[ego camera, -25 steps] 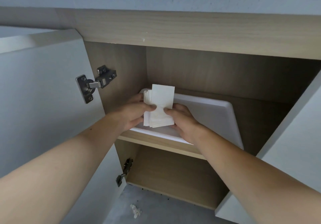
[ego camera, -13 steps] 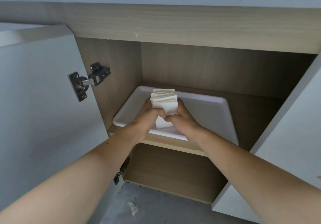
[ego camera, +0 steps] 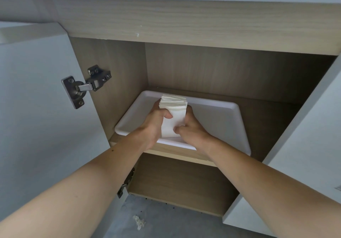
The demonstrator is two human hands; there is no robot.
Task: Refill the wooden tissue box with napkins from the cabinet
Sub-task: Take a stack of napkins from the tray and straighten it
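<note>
1. Napkins, a white stack of folded paper squares (ego camera: 173, 115), are standing on edge inside the white rectangular plastic tray (ego camera: 217, 114), toward the tray's left half, with the lower edge of the stack touching the tray floor.
2. Both hands are closing around that stack: the left hand (ego camera: 156, 119) is pressing its left face with the thumb wrapping over the front, and the right hand (ego camera: 191, 128) is pinching the lower right corner. Each grip is clenching on the napkins, not hanging slack.
3. The tray is sitting on the light wooden cabinet shelf (ego camera: 177, 154), its front lip lying just behind the shelf's front edge, while both pale grey cabinet doors (ego camera: 36, 108) are standing open to either side of the tray.
4. The wooden tissue box is not appearing anywhere in this view, so the refill itself is not yet done; judging by the pose, the stack is being squared up before it is lifted out of the tray.
5. To do this well, the palms should be squeezing evenly from both sides so the loose upper edges, which are fanning slightly, are not slipping apart, and the stack should be clearing the tray's rim before coming forward.
</note>
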